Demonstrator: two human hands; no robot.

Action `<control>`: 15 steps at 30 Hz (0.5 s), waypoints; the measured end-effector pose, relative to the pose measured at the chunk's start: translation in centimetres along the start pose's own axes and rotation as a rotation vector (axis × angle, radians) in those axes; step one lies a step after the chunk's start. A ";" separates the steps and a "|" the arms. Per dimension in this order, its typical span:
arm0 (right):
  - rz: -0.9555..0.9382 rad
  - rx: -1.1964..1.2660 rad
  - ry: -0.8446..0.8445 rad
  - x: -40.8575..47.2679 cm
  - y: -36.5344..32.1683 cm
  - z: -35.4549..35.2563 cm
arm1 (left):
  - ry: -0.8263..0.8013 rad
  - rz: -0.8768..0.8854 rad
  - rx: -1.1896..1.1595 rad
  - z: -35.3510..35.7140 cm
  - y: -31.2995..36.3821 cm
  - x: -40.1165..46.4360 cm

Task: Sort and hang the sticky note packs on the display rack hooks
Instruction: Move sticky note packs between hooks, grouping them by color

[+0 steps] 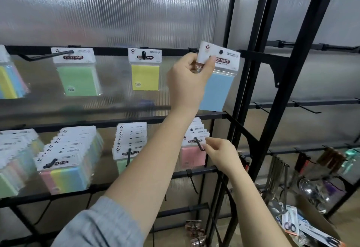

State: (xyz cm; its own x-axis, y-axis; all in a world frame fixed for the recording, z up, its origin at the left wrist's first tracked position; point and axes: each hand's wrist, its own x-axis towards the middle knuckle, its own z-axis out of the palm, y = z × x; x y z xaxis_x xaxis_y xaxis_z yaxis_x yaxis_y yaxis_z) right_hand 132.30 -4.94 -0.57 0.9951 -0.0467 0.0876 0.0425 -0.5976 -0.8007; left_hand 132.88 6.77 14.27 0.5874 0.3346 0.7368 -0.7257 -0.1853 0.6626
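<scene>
A blue pack (218,83) is held up at the right end of the upper rail (109,51) of the rack (251,83), tilted, its white header card pinched at the left edge between the thumb and curled fingers of the left hand (190,77). The hole in the card is seen just right of that hand; whether a hook passes through it cannot be told. On the same rail a yellow pack (145,69) and a green pack (77,72) are hung on hooks, well apart, with a striped pack (9,79) at the far left.

On the lower rail, the right hand (221,154) is placed beside the pink packs (192,147); its fingertips are drawn together at the tip of the black hook (199,144) carrying them. Further left, a green stack (129,145) and rainbow stacks (66,159) are hung in rows.

A grey sleeve (101,225) is pushed up on the left forearm. At lower right, utensils (311,180) are hung on a second rack, and packaged scissors (303,229) are lying in a box.
</scene>
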 end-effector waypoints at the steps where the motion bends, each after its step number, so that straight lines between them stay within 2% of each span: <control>1: 0.002 0.006 -0.004 -0.1 -0.1 0.0 | 0.014 0.002 0.015 0.2 -0.1 0.1; 15: -0.033 0.019 -0.018 0.2 -0.3 -0.6 | 0.052 0.029 0.119 0.9 -0.6 -0.2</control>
State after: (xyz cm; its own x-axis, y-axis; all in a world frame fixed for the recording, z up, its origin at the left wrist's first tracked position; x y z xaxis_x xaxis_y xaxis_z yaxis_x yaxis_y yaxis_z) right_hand 132.45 -5.29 0.06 0.9945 -0.0128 0.1040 0.0771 -0.5831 -0.8087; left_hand 133.56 5.98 13.83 0.5454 0.3744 0.7499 -0.6924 -0.3030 0.6548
